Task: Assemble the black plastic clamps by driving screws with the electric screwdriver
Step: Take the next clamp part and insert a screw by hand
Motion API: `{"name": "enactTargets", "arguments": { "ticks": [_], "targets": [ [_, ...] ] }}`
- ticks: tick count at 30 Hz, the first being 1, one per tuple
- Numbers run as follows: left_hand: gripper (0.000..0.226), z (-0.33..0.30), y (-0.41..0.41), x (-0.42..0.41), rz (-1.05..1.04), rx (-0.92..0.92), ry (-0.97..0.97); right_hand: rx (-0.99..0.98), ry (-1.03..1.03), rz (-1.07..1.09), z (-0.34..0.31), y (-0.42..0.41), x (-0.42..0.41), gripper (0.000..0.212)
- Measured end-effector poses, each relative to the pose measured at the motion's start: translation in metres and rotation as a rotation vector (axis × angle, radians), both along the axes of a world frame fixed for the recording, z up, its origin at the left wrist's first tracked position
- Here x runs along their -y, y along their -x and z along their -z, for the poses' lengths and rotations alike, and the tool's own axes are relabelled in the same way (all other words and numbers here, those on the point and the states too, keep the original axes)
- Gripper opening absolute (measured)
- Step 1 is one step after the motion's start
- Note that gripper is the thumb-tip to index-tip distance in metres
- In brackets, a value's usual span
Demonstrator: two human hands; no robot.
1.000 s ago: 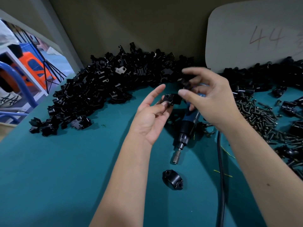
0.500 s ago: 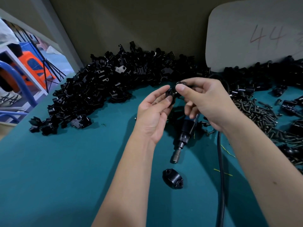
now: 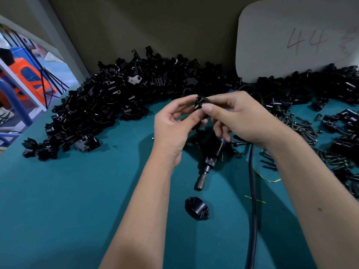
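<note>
The left hand point(image 3: 172, 127), palm turned rightward, and the right hand point(image 3: 239, 117), at its three o'clock, both pinch a small black plastic clamp piece point(image 3: 200, 102) raised over the teal table point(image 3: 77, 200). The blue-black electric screwdriver point(image 3: 209, 162) lies at six o'clock beneath them, unheld.

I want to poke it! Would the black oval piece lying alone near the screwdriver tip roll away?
Probably not. The black oval piece seems to lie flat side down on the teal mat, so a poke would likely slide it. It looks like hard plastic, probably stiff and light.
</note>
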State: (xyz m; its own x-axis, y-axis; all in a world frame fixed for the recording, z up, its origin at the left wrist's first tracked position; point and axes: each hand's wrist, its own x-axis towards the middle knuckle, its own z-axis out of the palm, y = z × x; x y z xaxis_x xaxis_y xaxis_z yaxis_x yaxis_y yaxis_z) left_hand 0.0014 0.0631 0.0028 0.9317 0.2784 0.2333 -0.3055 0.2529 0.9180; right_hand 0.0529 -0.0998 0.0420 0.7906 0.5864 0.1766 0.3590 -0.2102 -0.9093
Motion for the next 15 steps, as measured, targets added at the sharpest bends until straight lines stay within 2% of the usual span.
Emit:
{"name": "enactTargets", "arguments": {
  "ticks": [3,6,11,15],
  "targets": [
    [0.021,-0.001,-0.002,-0.001,0.017,-0.036,0.050,-0.050,-0.029,-0.044,-0.003,-0.002,0.008,0.024],
    [0.019,-0.002,-0.001,0.007,0.063,-0.078,0.090,0.046,0.060,0.002,-0.009,-0.003,0.016,0.016],
    [0.016,-0.004,0.001,0.021,0.079,-0.104,0.137,0.066,0.154,0.006,-0.019,-0.004,0.029,0.009],
    [0.031,-0.008,0.004,0.027,0.125,-0.120,0.229,0.101,0.247,0.000,-0.028,-0.004,0.035,0.008]
  ]
}}
